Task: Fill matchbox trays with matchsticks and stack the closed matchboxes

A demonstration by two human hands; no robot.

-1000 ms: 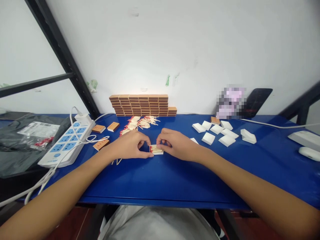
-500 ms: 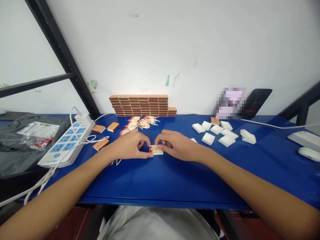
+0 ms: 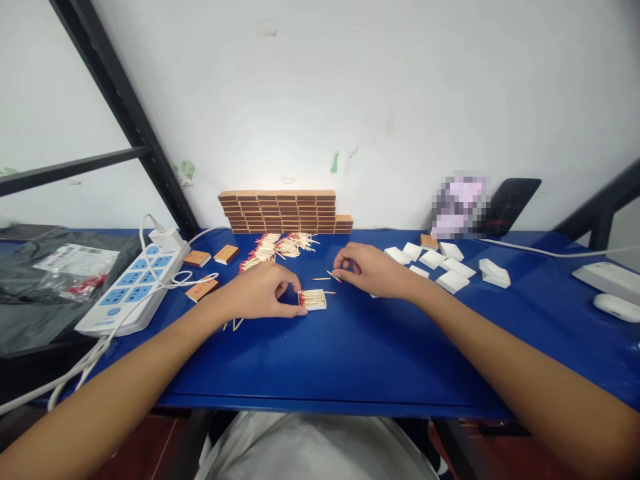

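Observation:
A small white matchbox tray (image 3: 321, 305) filled with red-headed matches lies on the blue table, most heads toward the left. My left hand (image 3: 263, 290) pinches the tray's left end between thumb and fingers. Across its far right edge sticks a match (image 3: 330, 292) with its head pointing right. Beyond and to the right of the tray, my right hand (image 3: 367, 269) has curled fingers, with the thumb and fingertips closed at a slanted match (image 3: 334, 276). Just left of those fingertips lies another loose match (image 3: 321, 279). Behind my left hand is a heap of loose matches (image 3: 267, 248).
Matchboxes stand stacked in a wall (image 3: 280, 212) at the back. Several white trays (image 3: 453, 280) lie at right, near a phone (image 3: 513, 207). Loose orange matchboxes (image 3: 227, 254) and a white power strip (image 3: 133, 283) with cables are at left. A grey bag (image 3: 30, 280) lies beyond.
My right hand has moved from the tray's right end up and to the right. Loose matches beyond the tray now show. My left hand stays on the tray.

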